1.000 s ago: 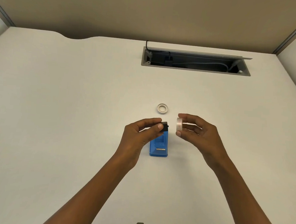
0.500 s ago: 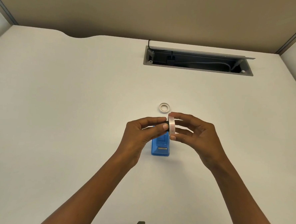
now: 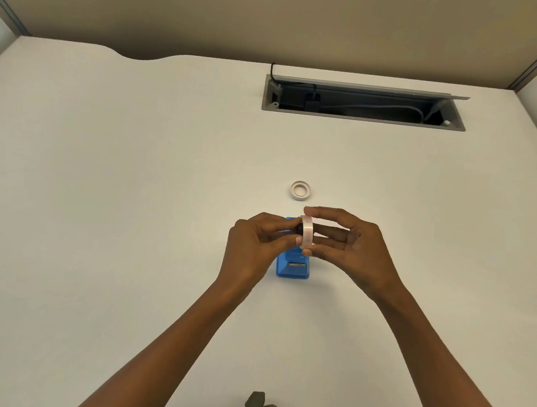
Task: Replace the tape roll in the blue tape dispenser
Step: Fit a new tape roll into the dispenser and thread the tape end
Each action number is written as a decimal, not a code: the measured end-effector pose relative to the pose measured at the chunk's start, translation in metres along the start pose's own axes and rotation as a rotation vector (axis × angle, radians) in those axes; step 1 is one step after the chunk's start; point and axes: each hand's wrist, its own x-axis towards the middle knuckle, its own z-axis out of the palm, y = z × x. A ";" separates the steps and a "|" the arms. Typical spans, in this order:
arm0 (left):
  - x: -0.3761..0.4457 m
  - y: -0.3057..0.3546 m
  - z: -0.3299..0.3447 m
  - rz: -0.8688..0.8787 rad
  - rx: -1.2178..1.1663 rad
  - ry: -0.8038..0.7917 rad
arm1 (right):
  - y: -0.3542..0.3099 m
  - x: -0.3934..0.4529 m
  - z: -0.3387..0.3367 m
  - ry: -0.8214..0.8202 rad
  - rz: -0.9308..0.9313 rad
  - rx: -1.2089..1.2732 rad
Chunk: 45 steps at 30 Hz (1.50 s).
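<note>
Head view first: we see both hands raised together just above the blue tape dispenser (image 3: 292, 265), which sits on the white surface (image 3: 135, 195) directly beneath them. Our right hand (image 3: 349, 250) is curled partway, with the index finger over the top of the new tape roll (image 3: 306, 231) and the thumb under its lower edge, so the roll stands on edge between them, its flat faces turned left and right. The other fingers of that hand stretch out loosely behind the roll, not touching it as far as we can tell.

Our left hand (image 3: 255, 243) is closed in a pinch, thumb and forefinger meeting on a small black spindle (image 3: 299, 228) that pokes out at the fingertips. The spindle's end sits right against the left face of the roll; whether it has entered the roll's hole we cannot tell, since the fingers cover that spot.

Beyond the hands, a little way farther from us and apart from them, a used white tape core (image 3: 300, 190) lies flat on the surface. Well past that, toward the far edge, an open cable tray (image 3: 360, 119) is set into the surface with cables inside. Only the near end of the dispenser, with its metal cutter, shows below our fingers.
</note>
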 end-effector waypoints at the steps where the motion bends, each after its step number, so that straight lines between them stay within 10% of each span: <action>1: 0.002 -0.001 0.000 0.019 0.037 0.002 | 0.001 0.001 0.000 0.010 -0.013 -0.020; 45: 0.030 -0.047 -0.004 0.219 0.447 -0.130 | 0.050 0.032 0.006 0.024 -0.041 -0.448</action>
